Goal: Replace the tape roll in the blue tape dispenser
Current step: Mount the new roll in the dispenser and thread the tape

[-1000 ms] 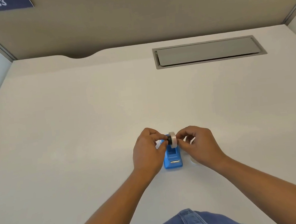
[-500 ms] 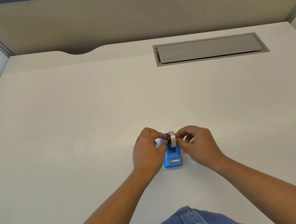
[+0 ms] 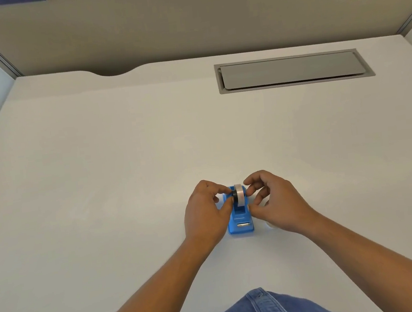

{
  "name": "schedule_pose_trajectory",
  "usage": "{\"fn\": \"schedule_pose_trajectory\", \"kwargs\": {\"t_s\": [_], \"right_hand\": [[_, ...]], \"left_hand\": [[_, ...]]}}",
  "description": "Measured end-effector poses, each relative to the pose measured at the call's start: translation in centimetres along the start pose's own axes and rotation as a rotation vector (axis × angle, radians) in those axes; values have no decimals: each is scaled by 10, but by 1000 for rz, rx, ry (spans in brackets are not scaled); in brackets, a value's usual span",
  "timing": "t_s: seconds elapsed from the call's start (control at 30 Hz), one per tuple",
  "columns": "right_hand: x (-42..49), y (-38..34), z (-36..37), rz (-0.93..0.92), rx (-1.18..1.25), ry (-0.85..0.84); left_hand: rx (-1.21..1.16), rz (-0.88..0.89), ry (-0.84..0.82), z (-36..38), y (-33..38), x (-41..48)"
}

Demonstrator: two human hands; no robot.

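The blue tape dispenser stands on the white desk, its metal cutter facing me. A whitish tape roll on a black hub sits upright in the dispenser's cradle. My left hand pinches the hub's left end between thumb and forefinger. To the right of the roll, my right hand has its fingers curled and apart: the forefinger is near the roll's top and the thumb is by the dispenser's right wall, gripping nothing. A second, clear roll peeks out from under my right hand.
A grey hatch lid is set into the desk at the back right. The desk's back edge has a curved cutout. Partition walls close the left, back and right sides. My denim shirt shows at the bottom.
My right hand has let go of the roll: its thumb dropped beside the dispenser and its fingers spread. The roll sits slightly lower in the cradle. My left hand keeps its pinch.
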State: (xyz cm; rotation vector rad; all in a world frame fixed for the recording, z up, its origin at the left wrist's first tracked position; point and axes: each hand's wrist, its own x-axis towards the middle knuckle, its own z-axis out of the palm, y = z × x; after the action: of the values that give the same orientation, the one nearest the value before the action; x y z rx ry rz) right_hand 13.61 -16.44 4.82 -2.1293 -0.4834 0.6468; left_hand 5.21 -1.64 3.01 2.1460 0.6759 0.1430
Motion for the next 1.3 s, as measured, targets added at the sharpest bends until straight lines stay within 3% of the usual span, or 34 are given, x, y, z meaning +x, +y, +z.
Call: {"fn": "schedule_pose_trajectory", "kwargs": {"t_s": [0.33,0.63,0.77,0.9,1.07,1.3], "right_hand": [[9,-11,-2,-219,-243,-95],[11,-10,3,-192,-262,-76],[11,-10,2,-190,-270,-82],[11,-11,2,-202,-269,-82],[11,-15,2,-198,-284,-88],[8,-24,2,-164,-373,-61]], "left_hand": [[-18,-6,7,1,-2,-1],[-80,15,34,-3,-15,-3],[-31,-4,-90,-7,-27,-10],[27,144,-271,-10,-31,-18],[15,180,-326,-9,-24,-17],[-60,98,-331,-3,-14,-17]]}}
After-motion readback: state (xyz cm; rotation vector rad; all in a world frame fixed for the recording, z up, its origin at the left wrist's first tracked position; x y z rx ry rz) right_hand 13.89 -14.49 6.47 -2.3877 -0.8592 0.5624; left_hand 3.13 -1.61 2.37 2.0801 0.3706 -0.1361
